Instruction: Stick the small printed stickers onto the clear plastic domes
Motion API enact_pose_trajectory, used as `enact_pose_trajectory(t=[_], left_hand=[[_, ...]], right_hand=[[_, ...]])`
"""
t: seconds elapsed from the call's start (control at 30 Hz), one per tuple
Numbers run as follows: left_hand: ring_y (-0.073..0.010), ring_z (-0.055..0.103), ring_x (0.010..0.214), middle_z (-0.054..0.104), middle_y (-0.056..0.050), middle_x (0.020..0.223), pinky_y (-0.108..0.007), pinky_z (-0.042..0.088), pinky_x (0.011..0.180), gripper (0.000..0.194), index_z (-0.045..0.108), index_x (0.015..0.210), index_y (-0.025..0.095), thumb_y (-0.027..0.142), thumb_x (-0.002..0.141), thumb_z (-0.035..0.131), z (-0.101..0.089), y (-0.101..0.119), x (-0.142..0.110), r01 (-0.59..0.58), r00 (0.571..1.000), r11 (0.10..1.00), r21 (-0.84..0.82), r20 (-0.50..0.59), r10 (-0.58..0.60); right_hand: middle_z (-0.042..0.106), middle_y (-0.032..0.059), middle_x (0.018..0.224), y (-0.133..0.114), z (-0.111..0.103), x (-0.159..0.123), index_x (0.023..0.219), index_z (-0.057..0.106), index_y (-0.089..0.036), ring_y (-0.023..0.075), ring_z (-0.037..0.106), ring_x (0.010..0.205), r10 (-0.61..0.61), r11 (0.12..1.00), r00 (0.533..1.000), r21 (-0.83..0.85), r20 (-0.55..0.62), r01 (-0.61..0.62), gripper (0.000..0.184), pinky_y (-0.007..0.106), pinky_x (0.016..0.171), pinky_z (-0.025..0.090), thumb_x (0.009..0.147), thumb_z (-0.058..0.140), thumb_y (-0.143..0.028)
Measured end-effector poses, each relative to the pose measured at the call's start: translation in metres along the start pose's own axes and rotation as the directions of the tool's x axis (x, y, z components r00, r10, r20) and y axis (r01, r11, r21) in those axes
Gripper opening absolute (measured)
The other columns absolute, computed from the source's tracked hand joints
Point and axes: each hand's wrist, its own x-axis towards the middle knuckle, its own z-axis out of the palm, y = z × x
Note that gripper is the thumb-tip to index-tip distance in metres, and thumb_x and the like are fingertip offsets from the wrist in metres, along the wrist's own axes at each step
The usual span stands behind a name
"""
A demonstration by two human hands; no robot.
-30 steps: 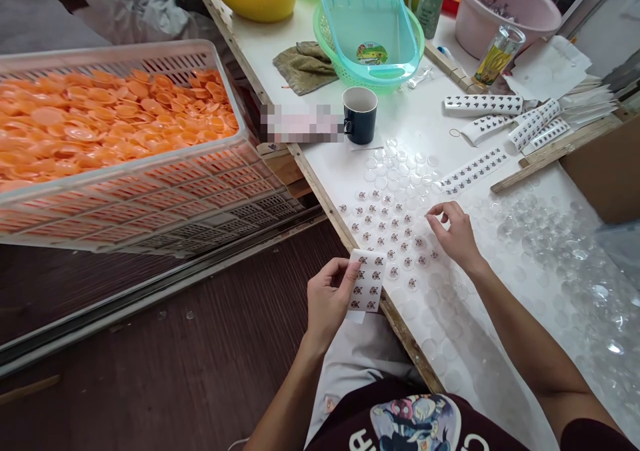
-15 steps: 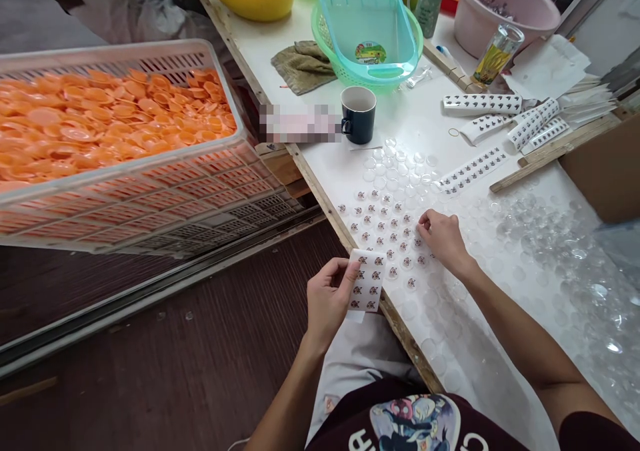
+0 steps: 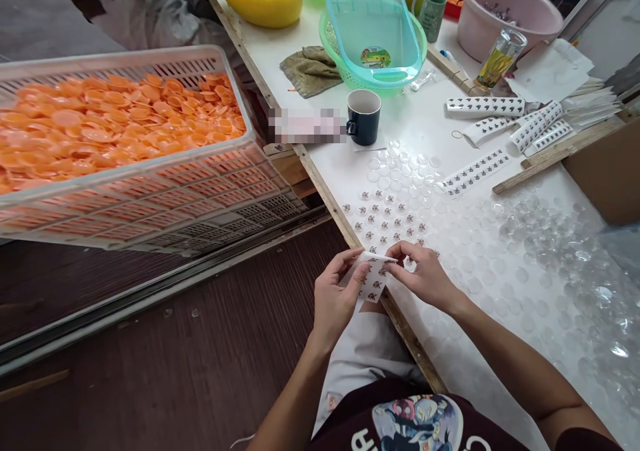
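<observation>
My left hand (image 3: 336, 299) grips a white sticker sheet (image 3: 373, 290) printed with small animal faces, held at the table's near edge. The top of the sheet is folded over. My right hand (image 3: 417, 271) pinches at the sheet's right upper edge with thumb and forefinger; whether a single sticker is between the fingertips cannot be made out. Just beyond both hands lie rows of clear round discs with face stickers (image 3: 385, 225) on them. Plain clear discs (image 3: 400, 171) lie farther back, and more are spread to the right.
An orange-filled plastic crate (image 3: 240, 114) stands left of the table. A dark mug (image 3: 364, 119), a green basket (image 3: 345, 71) and a brown cloth (image 3: 310, 71) are on the table. Rolled sticker sheets (image 3: 485, 107) and a wooden strip (image 3: 530, 166) lie right; a pile of clear discs (image 3: 560, 244) is nearer.
My right hand has moved from the stickered discs toward me and left, onto the sheet. The sheet's top is now bent over. My left hand keeps its hold.
</observation>
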Motion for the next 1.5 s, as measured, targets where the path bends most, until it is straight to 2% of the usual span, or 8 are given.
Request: enact_pose_trajectory(t=[0.3,0.43,0.63,0.87,1.13,1.23,1.33,1.5], left_hand=[[-0.0132,0.059,0.059,0.070,-0.001,0.069,-0.021,0.047,0.054,0.026,0.074,0.080,0.017,0.041,0.088,0.069,0.001,0.005,-0.001,0.033,0.999,0.999,0.017,0.000,-0.033],[-0.0131,0.059,0.060,0.070,-0.001,0.069,-0.021,0.046,0.054,0.026,0.073,0.080,0.017,0.041,0.088,0.069,0.002,0.003,-0.002,0.036,0.999,0.999,0.019,-0.003,-0.036],[-0.0149,0.064,0.069,0.074,-0.003,0.079,-0.023,0.050,0.065,0.021,0.075,0.087,0.017,0.035,0.090,0.066,0.004,0.003,-0.003,-0.056,0.997,0.996,0.069,0.066,0.051],[-0.0165,0.066,0.074,0.075,-0.003,0.081,-0.025,0.051,0.069,0.021,0.075,0.088,0.017,0.036,0.090,0.065,0.004,0.003,-0.003,-0.049,0.996,0.995,0.087,0.080,0.042],[-0.0133,0.055,0.058,0.065,0.000,0.063,-0.022,0.044,0.055,0.032,0.069,0.070,0.018,0.043,0.088,0.066,0.004,0.003,-0.002,-0.015,0.998,0.995,0.098,0.057,0.009],[-0.0126,0.052,0.056,0.063,0.000,0.062,-0.022,0.042,0.053,0.031,0.068,0.069,0.018,0.041,0.088,0.066,0.003,0.005,-0.002,-0.026,0.997,0.994,0.104,0.078,0.018],[-0.0119,0.049,0.054,0.060,0.001,0.060,-0.021,0.040,0.050,0.030,0.067,0.069,0.018,0.040,0.089,0.065,0.001,0.005,-0.003,-0.009,0.998,0.994,0.110,0.065,0.002],[-0.0120,0.048,0.053,0.058,0.001,0.059,-0.021,0.038,0.048,0.032,0.065,0.067,0.018,0.042,0.089,0.066,-0.003,0.002,-0.002,0.016,0.999,0.992,0.123,0.034,-0.020]], right_hand=[[0.069,0.0020,0.086,-0.004,-0.002,-0.009,0.085,0.066,-0.025,0.0193,0.061,0.080,-0.101,0.994,0.977,-0.058,-0.187,0.092,0.007,0.039,0.084,0.043,0.091,0.065,-0.027],[0.066,0.0023,0.088,-0.011,-0.005,-0.004,0.088,0.064,-0.025,0.0196,0.059,0.083,-0.060,0.995,0.955,0.054,-0.290,0.078,0.005,0.037,0.081,0.045,0.090,0.064,-0.029],[0.069,-0.0019,0.088,-0.012,0.006,0.008,0.118,0.055,-0.027,0.0177,0.065,0.085,0.019,0.979,0.995,0.204,-0.094,0.001,0.033,0.035,0.085,0.045,0.087,0.065,-0.023],[0.071,-0.0021,0.088,-0.011,0.010,0.007,0.117,0.051,-0.026,0.0170,0.068,0.084,-0.034,0.984,0.994,0.172,-0.101,0.052,0.034,0.038,0.090,0.045,0.086,0.063,-0.018],[0.069,-0.0026,0.083,-0.016,0.011,-0.001,0.114,0.050,-0.027,0.0189,0.069,0.085,-0.058,0.981,0.984,0.174,-0.168,0.087,0.031,0.042,0.093,0.046,0.087,0.063,-0.019],[0.067,-0.0023,0.083,-0.021,-0.002,-0.004,0.112,0.048,-0.028,0.0184,0.067,0.084,-0.038,0.957,0.966,0.270,-0.255,0.109,0.029,0.039,0.088,0.050,0.089,0.064,-0.023],[0.066,-0.0010,0.087,-0.014,-0.032,-0.004,0.113,0.043,-0.029,0.0190,0.066,0.086,0.052,0.950,0.920,0.304,-0.390,0.075,0.034,0.039,0.087,0.051,0.088,0.066,-0.029],[0.066,-0.0010,0.083,0.030,-0.070,0.001,0.114,0.044,-0.026,0.0200,0.065,0.082,0.271,0.959,0.886,0.179,-0.376,-0.218,0.040,0.040,0.083,0.048,0.081,0.066,-0.033]])
